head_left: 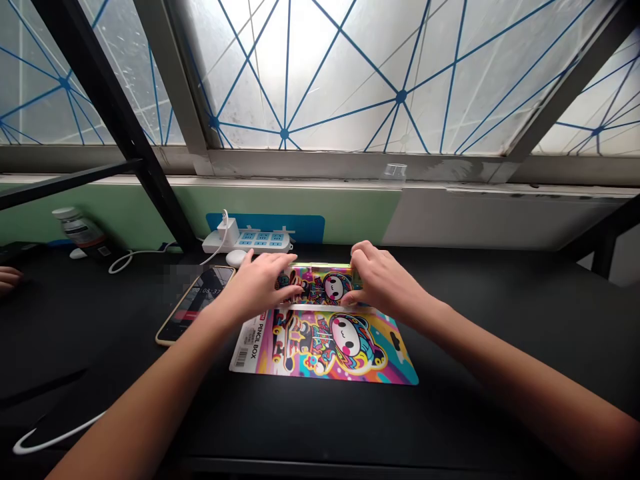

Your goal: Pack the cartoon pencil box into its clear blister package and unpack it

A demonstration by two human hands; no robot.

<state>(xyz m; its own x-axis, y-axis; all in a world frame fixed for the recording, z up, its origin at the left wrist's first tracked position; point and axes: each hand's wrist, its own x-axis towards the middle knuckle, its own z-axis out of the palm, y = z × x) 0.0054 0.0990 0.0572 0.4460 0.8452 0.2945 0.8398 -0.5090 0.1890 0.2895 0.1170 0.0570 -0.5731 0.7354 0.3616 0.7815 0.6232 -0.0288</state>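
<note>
A colourful pencil box [320, 285] with a cartoon figure on its lid lies crosswise on the black table. Around its left end are the fingers and thumb of my left hand [257, 285]. My right hand [383, 279] grips the opposite end, thumb at the front and fingers curled over the back. Directly in front of the box lies a flat printed card [305, 363], marked PENCIL BOX, with a matching cartoon, a barcode and a hang hole. Both ends of the box are partly hidden by my hands.
Left of the card, a phone [187, 313] lies partly behind my left forearm. A power strip [267, 241] with a plugged-in white charger [229, 231] stands by the wall. Farther left are a bottle [83, 230] and another person's hand [9, 279]. A black metal post [145, 167] rises there.
</note>
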